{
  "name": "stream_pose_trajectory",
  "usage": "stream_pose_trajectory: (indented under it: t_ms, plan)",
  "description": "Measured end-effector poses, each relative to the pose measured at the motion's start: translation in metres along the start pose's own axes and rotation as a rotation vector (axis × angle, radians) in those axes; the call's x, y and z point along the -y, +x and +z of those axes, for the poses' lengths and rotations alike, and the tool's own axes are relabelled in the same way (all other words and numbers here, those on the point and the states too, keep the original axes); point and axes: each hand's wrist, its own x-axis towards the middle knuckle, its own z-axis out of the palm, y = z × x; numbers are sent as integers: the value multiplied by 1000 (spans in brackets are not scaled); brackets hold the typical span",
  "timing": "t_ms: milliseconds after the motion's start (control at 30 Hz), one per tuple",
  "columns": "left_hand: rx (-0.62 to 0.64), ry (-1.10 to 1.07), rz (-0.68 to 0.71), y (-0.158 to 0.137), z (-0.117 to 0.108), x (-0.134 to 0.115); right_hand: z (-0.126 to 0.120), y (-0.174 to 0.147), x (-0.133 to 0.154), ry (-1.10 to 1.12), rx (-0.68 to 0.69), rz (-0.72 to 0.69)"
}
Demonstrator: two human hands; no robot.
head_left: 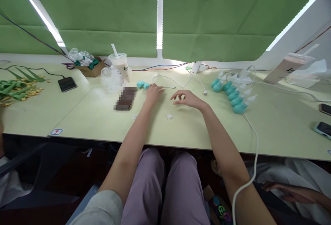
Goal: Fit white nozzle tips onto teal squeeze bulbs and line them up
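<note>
My left hand point(153, 94) reaches forward over the table, fingertips down beside a small teal bulb point(146, 86). Its fingers look spread, and their undersides are hidden. Another teal bulb point(140, 84) lies just left of that one. My right hand point(188, 99) hovers over the table with curved fingers and thumb apart, holding nothing. Below it, nearer the front edge, lies a small white pointed piece point(170, 116). Over to the right, several teal bulbs with white pointed tips point(234, 101) stand in a slanting cluster.
White cables point(181, 84) lie beyond my hands; another point(256, 159) hangs over my right forearm. A phone point(126, 98), crumpled plastic bag point(111, 78) and drink cup point(121, 64) are left. Artificial flowers point(20, 87) lie far left. Another person's hand point(292, 192) is lower right.
</note>
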Motion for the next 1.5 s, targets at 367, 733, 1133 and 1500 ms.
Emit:
stream_pose_trajectory:
  t_ms: [367, 733, 1133, 1500]
  plan:
    - [30, -63, -50, 5, 6, 1, 37, -3, 36, -331, 274, -233]
    - [6, -773, -173, 13, 5, -2, 21, 1, 26, -105, -10, -259]
    - [459, -1301, 95, -6, -3, -31, -1, 5, -10, -462, -520, 0]
    - [460, -1300, 107, -5, -8, -34, 0, 5, -8, -467, -508, 15]
